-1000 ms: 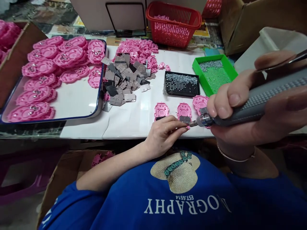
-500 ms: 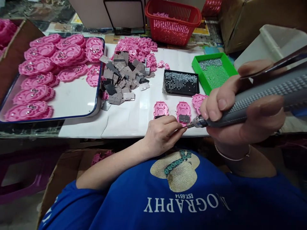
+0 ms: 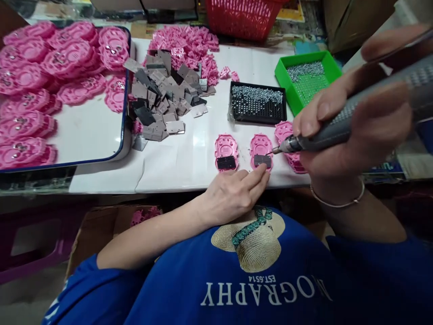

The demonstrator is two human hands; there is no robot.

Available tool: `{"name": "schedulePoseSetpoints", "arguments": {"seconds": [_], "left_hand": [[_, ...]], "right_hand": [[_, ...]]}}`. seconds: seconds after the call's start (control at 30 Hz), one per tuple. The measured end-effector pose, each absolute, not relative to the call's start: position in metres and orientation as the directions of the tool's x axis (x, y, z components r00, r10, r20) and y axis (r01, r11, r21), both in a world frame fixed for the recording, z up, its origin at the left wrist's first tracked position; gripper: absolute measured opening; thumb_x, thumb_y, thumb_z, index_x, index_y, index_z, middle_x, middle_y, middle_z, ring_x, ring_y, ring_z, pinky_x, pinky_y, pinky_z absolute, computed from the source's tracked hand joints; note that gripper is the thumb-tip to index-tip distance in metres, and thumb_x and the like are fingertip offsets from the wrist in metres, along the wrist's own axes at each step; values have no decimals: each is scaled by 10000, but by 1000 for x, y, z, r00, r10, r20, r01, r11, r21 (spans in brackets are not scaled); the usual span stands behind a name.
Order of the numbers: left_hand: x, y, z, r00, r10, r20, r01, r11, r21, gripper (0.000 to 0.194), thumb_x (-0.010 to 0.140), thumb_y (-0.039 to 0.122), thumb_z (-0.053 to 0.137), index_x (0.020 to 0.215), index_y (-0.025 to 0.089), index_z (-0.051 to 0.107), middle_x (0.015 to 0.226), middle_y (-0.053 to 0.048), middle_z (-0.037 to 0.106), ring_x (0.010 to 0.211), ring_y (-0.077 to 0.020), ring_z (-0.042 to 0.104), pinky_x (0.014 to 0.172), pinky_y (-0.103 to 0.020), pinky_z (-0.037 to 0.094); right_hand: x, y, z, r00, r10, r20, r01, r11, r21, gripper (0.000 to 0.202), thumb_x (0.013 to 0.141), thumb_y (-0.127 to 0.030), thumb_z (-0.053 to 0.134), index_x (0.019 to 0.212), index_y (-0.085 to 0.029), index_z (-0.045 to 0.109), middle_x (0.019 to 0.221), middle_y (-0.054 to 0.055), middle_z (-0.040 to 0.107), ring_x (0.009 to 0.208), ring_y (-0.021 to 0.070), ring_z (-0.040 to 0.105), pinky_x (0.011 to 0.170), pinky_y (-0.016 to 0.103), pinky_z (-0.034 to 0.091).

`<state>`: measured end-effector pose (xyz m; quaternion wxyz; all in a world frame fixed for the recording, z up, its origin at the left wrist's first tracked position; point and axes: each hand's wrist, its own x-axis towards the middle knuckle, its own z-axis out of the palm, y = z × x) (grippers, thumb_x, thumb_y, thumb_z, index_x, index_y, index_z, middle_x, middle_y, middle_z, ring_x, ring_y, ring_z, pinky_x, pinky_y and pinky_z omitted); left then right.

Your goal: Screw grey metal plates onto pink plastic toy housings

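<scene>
My right hand [image 3: 352,131] is wrapped around a grey electric screwdriver [image 3: 341,119] with a textured grip. A thin metal tool, its kind unclear, lies along the top of that hand. The screwdriver's bit points at the side edge of a dark grey plate [image 3: 260,160] seated in a pink plastic casing [image 3: 261,143]. With its fingertips, my left hand [image 3: 233,194] grips the near end of this casing and touches the plate; its thumb is hidden. Just left lies another pink casing [image 3: 226,145] with a black plate [image 3: 226,163] in it. More pink casings [image 3: 283,131] are stacked partly under my right hand.
A black perforated tray [image 3: 259,104] and a green tray [image 3: 304,76] hold small screws. Grey plates [image 3: 165,95] lie heaped before small pink parts [image 3: 189,40]. On the left, a white blue-rimmed tray [image 3: 91,128] carries stacked pink casings. A red basket [image 3: 243,20] stands behind.
My left fingers have moved from the screwdriver's tip onto the casing's near end. The bit has shifted from below the casing up to the plate's edge. The view has tilted slightly.
</scene>
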<state>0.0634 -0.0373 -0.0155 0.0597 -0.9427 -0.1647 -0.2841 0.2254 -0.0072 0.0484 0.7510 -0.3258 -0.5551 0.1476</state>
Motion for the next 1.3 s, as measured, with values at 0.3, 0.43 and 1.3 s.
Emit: {"name": "schedulePoseSetpoints", "arguments": {"seconds": [0.3, 0.43, 1.3], "left_hand": [[73, -40, -17, 884, 330, 332, 379, -921, -94, 334, 963, 118, 434, 1251, 74, 598, 1325, -199, 602, 706, -154, 683, 529, -271, 542], [74, -40, -17, 878, 342, 336, 389, -917, -84, 327, 973, 137, 428, 1243, 83, 605, 1322, -196, 603, 687, -152, 685, 515, -268, 540], [76, -45, -7, 925, 344, 163, 369, -915, -163, 396, 984, 109, 351, 1328, 72, 543, 1381, -243, 531, 661, -142, 675, 467, -258, 488]], "right_hand": [[221, 1, 27, 250, 589, 768, 101, 773, -626, 263, 837, -376, 654, 1051, -240, 584, 1006, -51, 592, 506, -2, 494, 404, 184, 431], [218, 1, 27, 314, 676, 666, -63, 715, -696, 384, 734, -348, 743, 1007, -148, 561, 985, 11, 626, 444, 19, 466, 334, 234, 359], [220, -3, 35, 232, 780, 582, -61, 609, -791, 350, 692, -360, 742, 934, -191, 554, 927, 29, 636, 423, 80, 472, 350, 295, 322]]}}
